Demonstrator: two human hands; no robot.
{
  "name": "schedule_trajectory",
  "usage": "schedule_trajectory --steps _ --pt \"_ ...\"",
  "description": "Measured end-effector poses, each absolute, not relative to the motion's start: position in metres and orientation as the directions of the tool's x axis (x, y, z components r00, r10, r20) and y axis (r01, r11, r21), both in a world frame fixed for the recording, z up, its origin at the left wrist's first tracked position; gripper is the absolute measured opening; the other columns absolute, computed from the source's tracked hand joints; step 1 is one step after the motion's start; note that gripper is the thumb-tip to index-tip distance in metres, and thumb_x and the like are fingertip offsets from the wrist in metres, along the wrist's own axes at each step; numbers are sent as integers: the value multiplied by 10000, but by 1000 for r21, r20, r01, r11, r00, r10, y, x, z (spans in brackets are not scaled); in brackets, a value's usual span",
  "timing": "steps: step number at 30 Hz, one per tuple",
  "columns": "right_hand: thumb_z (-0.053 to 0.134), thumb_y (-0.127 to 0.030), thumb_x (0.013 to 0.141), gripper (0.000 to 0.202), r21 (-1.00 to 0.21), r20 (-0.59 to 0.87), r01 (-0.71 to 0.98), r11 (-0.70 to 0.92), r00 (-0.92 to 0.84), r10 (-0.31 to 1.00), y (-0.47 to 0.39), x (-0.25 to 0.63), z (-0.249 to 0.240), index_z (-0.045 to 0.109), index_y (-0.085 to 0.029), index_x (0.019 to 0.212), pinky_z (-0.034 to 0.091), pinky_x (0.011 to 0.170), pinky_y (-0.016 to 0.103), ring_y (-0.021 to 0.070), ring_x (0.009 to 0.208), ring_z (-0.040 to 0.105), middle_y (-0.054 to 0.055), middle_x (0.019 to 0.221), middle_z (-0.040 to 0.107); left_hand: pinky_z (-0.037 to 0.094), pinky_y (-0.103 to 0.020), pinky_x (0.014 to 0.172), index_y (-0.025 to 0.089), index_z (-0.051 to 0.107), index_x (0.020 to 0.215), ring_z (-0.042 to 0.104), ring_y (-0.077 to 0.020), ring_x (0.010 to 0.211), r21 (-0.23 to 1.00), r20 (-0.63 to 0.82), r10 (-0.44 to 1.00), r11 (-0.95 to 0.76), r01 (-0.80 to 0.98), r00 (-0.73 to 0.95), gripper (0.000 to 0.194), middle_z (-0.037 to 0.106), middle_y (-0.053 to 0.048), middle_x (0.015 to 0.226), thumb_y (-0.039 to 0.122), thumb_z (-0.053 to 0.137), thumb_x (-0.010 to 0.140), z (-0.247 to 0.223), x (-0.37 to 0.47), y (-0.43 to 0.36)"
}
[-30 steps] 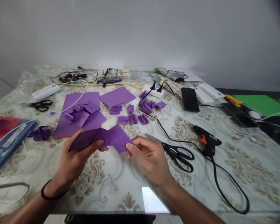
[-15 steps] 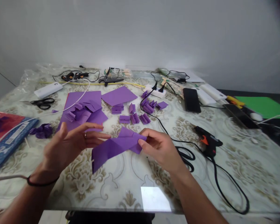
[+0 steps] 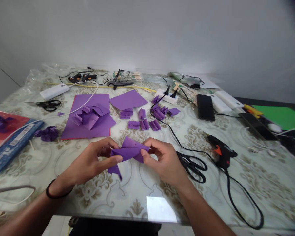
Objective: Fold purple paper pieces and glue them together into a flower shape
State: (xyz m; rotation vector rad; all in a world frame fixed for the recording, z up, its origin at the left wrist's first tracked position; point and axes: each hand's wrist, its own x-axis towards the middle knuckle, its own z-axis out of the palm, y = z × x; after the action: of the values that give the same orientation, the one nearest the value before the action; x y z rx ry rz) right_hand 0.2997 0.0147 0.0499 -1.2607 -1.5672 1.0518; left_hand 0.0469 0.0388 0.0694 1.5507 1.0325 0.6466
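A folded piece of purple paper [image 3: 129,153] is held between both hands above the front middle of the table. My left hand [image 3: 94,160] pinches its left part between thumb and fingers, and a strip of the paper hangs below that grip. At the other end, my right hand [image 3: 162,159] grips the paper with thumb and forefinger. Just beyond the hands lie several small folded purple paper pieces [image 3: 144,124]. Purple sheets [image 3: 103,127], with folded pieces on top, lie behind my left hand.
Black-handled scissors [image 3: 193,165] lie right of my right hand, beside a black glue gun [image 3: 222,150] with a looping cord. A power strip [image 3: 168,96], a phone [image 3: 205,107] and another pair of scissors [image 3: 49,105] lie farther back. Crumpled purple paper [image 3: 47,133] is at left.
My left hand has gone from open beside the paper to pinching its left part, and that part is now bent. The right hand keeps its hold. The view has shifted slightly.
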Motion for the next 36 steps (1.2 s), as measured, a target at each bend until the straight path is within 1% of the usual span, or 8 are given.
schedule_trajectory --steps 5,10,17,21,26,30,33,36 --pt "664 -284 895 177 -969 67 227 101 -150 986 9 289 52 597 -214 748 416 560 247 127 604 532 -32 660 569 469 -272 678 197 687 862 588 -183 763 961 2 928 -105 256 373 561 649 -34 830 738 600 980 61 53 32" --pt "667 -361 922 230 -992 12 122 28 -132 991 10 290 48 615 -211 755 383 555 261 132 600 495 -28 642 560 499 -300 666 208 737 1072 630 -215 762 991 -115 908 130 -11 404 842 703 -76 877 894 258 981 59 49 26" --pt "680 -413 948 283 -999 -22 44 -17 -117 993 11 294 45 605 -214 761 410 590 282 152 610 558 -6 648 627 511 -264 709 203 726 997 647 -181 793 991 -3 923 -48 122 386 275 706 -30 869 478 730 1000 61 52 27" --pt "694 -386 935 260 -996 7 89 21 -150 989 9 290 50 617 -214 757 444 571 261 149 622 590 -4 682 636 436 -232 595 200 686 847 544 -130 652 977 43 957 -100 186 287 288 610 17 727 446 749 981 54 53 29" --pt "677 -326 936 204 -982 56 168 84 -163 985 8 289 52 615 -217 775 443 552 241 145 654 602 -9 724 612 325 -204 494 231 726 1221 457 -96 533 991 -104 957 78 104 271 401 514 78 632 402 853 882 54 52 37" --pt "658 -289 944 169 -969 124 188 161 -192 974 9 291 52 637 -216 793 466 605 250 142 682 574 -10 751 603 508 -243 648 213 784 1037 672 -170 791 984 -140 931 92 153 338 313 733 -29 918 393 900 808 55 52 41" --pt "649 -299 948 175 -983 74 146 113 -250 965 8 291 52 627 -217 795 457 605 258 140 672 574 -14 750 608 580 -299 851 258 754 1194 691 -255 1153 991 -107 925 69 115 364 480 741 -78 1239 296 937 752 55 53 41" --pt "650 -298 939 155 -983 77 137 122 -293 953 7 290 53 645 -213 810 473 638 272 148 700 594 -1 781 645 568 -257 719 237 743 1210 717 -192 893 976 -213 851 203 75 481 478 760 -32 989 286 920 769 56 56 39"
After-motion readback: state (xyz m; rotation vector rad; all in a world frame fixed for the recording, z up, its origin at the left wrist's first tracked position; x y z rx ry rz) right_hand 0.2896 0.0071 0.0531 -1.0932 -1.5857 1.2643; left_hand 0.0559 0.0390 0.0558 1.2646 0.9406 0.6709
